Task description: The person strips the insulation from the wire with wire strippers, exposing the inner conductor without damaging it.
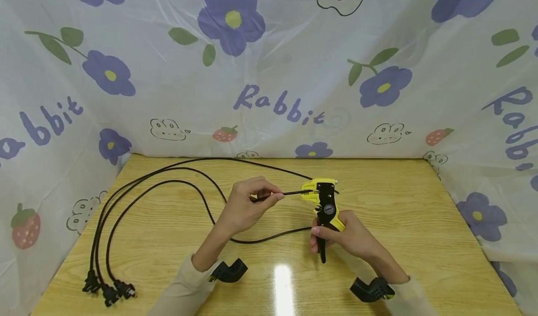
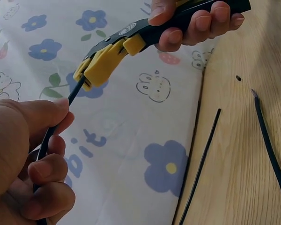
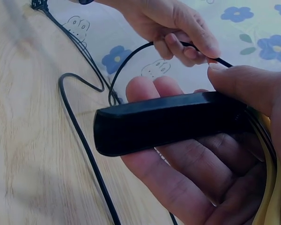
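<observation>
My left hand (image 1: 248, 201) pinches a black cable (image 1: 293, 193) between thumb and fingers, near its right end. That end runs into the yellow jaws of a wire stripper (image 1: 328, 197). The fingers of my right hand (image 1: 355, 236) are wrapped round the stripper's handles, and the tool stands upright above the table. In the right wrist view, the broad black handle (image 3: 168, 122) lies across the fingers, with the thumb over its far end. The cable's tip is hidden inside the stripper's head in the left wrist view.
Two other black cables curve across the wooden table (image 1: 399, 204); one (image 2: 267, 140) has a bare tip, with a small black bit (image 2: 238, 78) near it. Black plugs (image 1: 110, 291) lie together at the front left. A patterned cloth (image 1: 277, 138) hangs behind the table.
</observation>
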{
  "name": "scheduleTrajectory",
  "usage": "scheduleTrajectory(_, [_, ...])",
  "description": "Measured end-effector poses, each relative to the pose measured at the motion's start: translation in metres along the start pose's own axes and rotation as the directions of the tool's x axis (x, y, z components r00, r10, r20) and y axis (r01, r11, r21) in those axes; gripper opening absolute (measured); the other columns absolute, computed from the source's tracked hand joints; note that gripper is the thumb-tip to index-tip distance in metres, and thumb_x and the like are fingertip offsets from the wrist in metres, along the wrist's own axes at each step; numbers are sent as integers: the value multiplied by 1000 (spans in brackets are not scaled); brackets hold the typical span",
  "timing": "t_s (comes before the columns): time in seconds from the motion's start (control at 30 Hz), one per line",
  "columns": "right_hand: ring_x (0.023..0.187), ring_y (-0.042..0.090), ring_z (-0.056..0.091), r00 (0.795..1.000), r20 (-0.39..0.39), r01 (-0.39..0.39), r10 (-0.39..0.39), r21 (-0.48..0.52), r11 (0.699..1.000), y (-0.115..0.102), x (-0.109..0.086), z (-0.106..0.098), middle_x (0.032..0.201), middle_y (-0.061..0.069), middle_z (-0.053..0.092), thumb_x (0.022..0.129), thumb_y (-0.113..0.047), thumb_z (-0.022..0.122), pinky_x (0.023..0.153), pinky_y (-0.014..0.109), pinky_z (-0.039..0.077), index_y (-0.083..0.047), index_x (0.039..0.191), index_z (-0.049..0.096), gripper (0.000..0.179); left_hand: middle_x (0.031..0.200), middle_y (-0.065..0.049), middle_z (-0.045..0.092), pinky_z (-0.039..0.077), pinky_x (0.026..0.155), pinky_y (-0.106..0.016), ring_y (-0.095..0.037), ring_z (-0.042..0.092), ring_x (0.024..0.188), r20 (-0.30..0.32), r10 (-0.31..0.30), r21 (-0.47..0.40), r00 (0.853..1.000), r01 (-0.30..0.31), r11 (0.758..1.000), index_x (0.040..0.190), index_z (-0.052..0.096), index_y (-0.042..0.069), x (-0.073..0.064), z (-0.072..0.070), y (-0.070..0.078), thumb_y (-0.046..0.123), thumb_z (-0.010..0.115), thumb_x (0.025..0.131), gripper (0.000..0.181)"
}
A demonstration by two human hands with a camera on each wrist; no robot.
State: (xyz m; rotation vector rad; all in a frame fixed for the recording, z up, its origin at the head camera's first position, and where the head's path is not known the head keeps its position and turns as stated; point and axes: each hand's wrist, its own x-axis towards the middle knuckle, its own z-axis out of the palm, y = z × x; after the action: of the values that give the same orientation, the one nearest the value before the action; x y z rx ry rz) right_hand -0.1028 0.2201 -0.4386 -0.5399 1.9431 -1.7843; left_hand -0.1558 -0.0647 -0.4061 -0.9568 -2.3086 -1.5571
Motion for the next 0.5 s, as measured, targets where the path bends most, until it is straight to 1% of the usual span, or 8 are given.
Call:
scheduleTrajectory(0.1, [82,35,74,1000,9,-5,5,-9,1000,0,0,1,92,20,73,105,-21,60,78,57,59,6,110,64,28,72,3,58,39,54,-22,-8,45,62,-16,12,3,1000,-12,1000,95,80,14,0,0,1,15,76,95,5])
scheduleTrajectory(0.2, [82,35,75,1000,24,-11,11,-7,1000,0,0,3,92,20,73,106,-22,60,77,57,59,10,110,62,33,71,3,58,39,52,-21,-7,44,62,-31,27,2,999,-27,1000,93,80,11,0,1,1,15,76,94,5])
scheduleTrajectory(0.3, [83,35,75,999,46,-2,2,4,1000,1,0,3,92,21,73,106,-20,59,77,58,59,13,110,61,33,71,3,58,39,51,-21,-6,44,61,-46,49,3,998,-49,999,91,80,10,0,2,1,15,77,94,7])
scheduleTrajectory(0.43, [82,34,74,998,66,12,-14,19,1000,2,0,4,92,22,72,106,-17,58,76,59,58,9,109,63,26,69,3,59,40,50,-21,-6,44,60,-58,74,11,996,-73,997,90,80,10,-1,3,0,14,77,93,6])
scheduleTrajectory(0.5, [82,34,74,998,66,7,-9,27,1000,2,0,5,92,22,72,106,-17,58,76,60,58,7,109,63,25,68,2,59,40,50,-22,-6,44,60,-57,83,7,995,-82,997,90,80,10,-1,3,-2,13,77,93,5])
